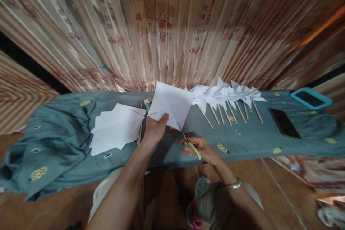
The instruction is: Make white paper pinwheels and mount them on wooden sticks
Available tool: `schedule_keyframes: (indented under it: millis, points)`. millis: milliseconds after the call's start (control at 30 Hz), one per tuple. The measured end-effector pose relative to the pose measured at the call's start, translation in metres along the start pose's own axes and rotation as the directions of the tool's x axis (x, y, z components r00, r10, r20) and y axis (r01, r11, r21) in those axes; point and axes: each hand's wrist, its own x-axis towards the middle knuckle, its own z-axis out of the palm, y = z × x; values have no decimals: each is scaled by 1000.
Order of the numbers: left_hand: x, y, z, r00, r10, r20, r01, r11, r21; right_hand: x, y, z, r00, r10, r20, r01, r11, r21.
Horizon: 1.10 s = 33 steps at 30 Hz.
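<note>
My left hand [155, 127] grips a white square sheet of paper [172, 99] near its lower left side, thumb on top. In my right hand [201, 147] is a pair of scissors [192, 148] with light green handles. Its blades meet the paper at the lower right corner, where a line runs toward the middle. To the left lies a fanned stack of white paper sheets [115, 127]. On the right rests a row of white paper pinwheels [223, 93] on wooden sticks [241, 111].
A glue stick [147, 104] and a few loose wooden sticks [139, 133] lie between the stack and my left hand. Farther right are a black phone [284, 123] and a blue-framed tablet [311, 97]. A grey-green cloth [67, 125] covers the table; a striped curtain [172, 25] hangs behind.
</note>
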Motion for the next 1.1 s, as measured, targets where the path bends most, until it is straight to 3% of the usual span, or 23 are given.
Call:
schedule_keyframes:
  millis: [400, 1100]
  points:
    - [-2, 4, 1, 1000, -11, 27, 11, 1000, -18, -1, 0, 1, 1000, 24, -5, -24, 999, 24]
    - [2, -9, -1, 1000, 20, 17, -19, 999, -28, 0, 3, 2, 999, 31, -38, -29, 998, 49]
